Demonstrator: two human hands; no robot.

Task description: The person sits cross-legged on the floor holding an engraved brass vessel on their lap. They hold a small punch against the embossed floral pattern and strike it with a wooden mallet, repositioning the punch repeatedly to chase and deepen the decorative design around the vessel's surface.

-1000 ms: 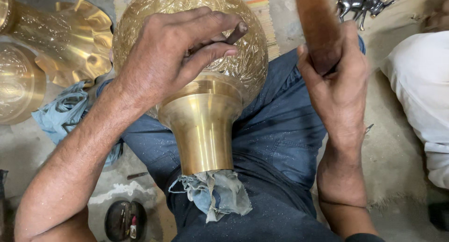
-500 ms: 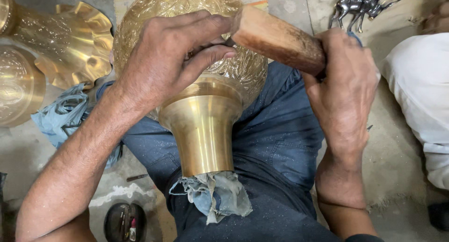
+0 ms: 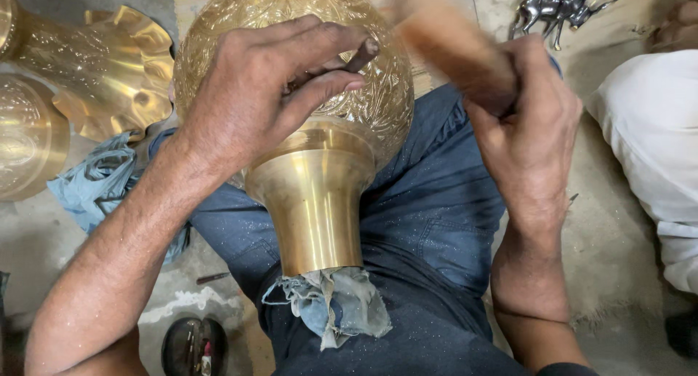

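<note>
While the left hand [image 3: 269,92] pinches a chisel [image 3: 356,54] against the brass vase [image 3: 313,165] (lap-held), the right hand [image 3: 527,121] grips a mallet [image 3: 451,45]

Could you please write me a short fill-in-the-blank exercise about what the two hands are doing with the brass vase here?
1. The left hand presses a thin metal ____ against the engraved brass vase.
2. The right hand grips a ____ mallet, blurred by motion.
3. A torn ____ rag sits at the vase's narrow end, over the person's lap.
4. A small silver ____ figurine lies on the floor at top right.

Missing words: chisel; wooden; blue; horse
</note>
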